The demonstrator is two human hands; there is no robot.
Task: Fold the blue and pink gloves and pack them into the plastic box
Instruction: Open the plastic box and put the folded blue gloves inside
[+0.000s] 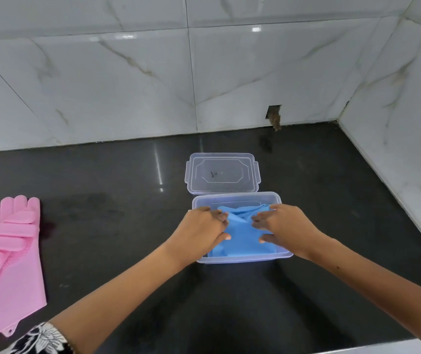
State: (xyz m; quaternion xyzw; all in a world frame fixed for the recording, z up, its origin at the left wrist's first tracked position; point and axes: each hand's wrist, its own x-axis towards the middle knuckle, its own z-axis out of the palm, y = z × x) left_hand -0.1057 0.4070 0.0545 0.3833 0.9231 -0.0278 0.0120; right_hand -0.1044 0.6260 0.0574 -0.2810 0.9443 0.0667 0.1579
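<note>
Folded blue gloves (242, 238) lie inside the clear plastic box (275, 198) at the middle of the black counter. My left hand (201, 231) presses on the left side of the blue gloves, fingers curled over them. My right hand (283, 226) presses on their right side in the same way. Pink gloves (7, 254) lie flat and unfolded at the far left of the counter, fingers pointing away from me, apart from both hands.
The box's clear lid (222, 173) lies flat just behind the box. A white marble-tiled wall (127, 80) closes off the back and right of the black counter (102, 213). A small hole (274, 116) is in the wall's base.
</note>
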